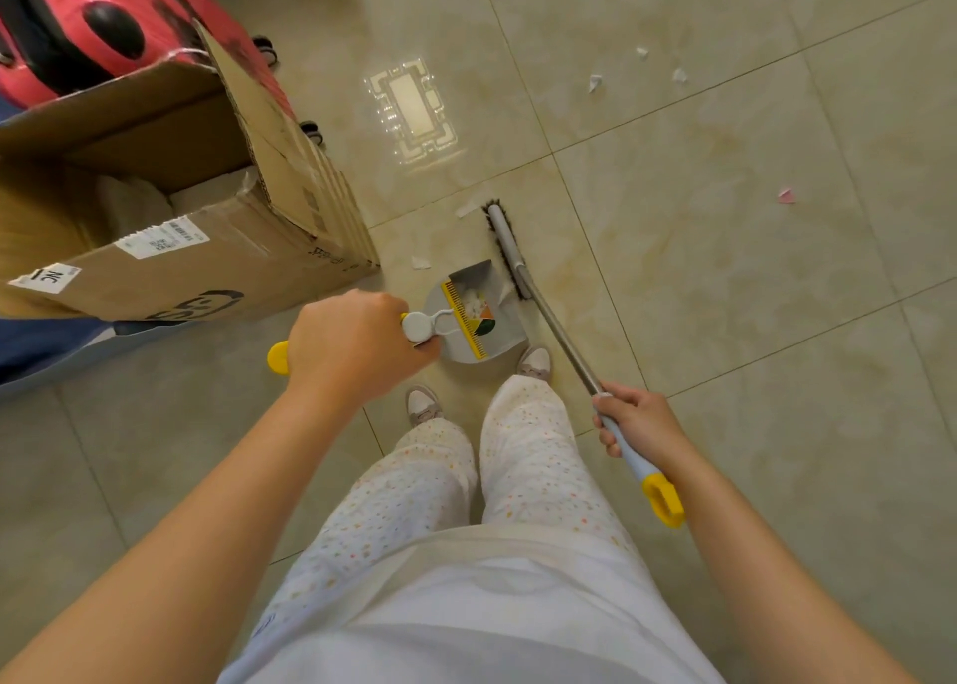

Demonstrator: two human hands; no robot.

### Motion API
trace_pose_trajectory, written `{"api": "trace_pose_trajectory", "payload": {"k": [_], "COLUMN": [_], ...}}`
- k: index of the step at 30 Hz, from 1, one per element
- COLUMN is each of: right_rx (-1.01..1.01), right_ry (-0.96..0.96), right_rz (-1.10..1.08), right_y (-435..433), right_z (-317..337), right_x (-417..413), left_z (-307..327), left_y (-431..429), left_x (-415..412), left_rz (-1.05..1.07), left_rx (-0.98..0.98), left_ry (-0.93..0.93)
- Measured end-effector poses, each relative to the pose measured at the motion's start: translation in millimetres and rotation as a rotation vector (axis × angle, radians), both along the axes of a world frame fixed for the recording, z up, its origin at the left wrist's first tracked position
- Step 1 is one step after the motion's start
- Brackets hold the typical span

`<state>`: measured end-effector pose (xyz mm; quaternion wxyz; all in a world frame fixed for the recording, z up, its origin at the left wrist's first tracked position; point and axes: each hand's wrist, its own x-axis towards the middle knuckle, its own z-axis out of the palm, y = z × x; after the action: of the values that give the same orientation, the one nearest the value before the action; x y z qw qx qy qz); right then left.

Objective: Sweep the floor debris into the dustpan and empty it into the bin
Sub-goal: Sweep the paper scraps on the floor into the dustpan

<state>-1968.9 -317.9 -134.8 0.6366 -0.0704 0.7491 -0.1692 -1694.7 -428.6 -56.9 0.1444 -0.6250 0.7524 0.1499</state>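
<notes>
Trousers, shoes below; left hand grips dustpan handle, scraps inside pan; right hand grips broom, head just beside pan's right edge. Box just left, suitcase behind it; paper bits on floor beyond

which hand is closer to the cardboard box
Left. The left hand, gripping the dustpan handle, is just by the near side of the cardboard box; the right hand, holding the broom handle, is farther right, beyond the legs.
</notes>
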Motion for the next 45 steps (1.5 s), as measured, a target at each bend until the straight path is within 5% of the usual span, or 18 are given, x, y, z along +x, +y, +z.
{"api": "trace_pose_trajectory", "payload": {"k": [26, 35, 45], "right_rx": [-0.037, 0.054, 0.174], "right_ry": [0.196, 0.157, 0.047], "right_rz": [0.506, 0.787, 0.805], "right_y": [-138, -144, -121], "right_z": [-24, -25, -1], "right_x": [47, 75, 81], "left_z": [20, 21, 12], "left_y": [54, 62, 67], "left_x": [56, 78, 78], "left_rz": [0.380, 0.502, 0.573], "left_rx": [0.045, 0.040, 0.061], "left_ry": [-0.034, -0.085, -0.083]}}
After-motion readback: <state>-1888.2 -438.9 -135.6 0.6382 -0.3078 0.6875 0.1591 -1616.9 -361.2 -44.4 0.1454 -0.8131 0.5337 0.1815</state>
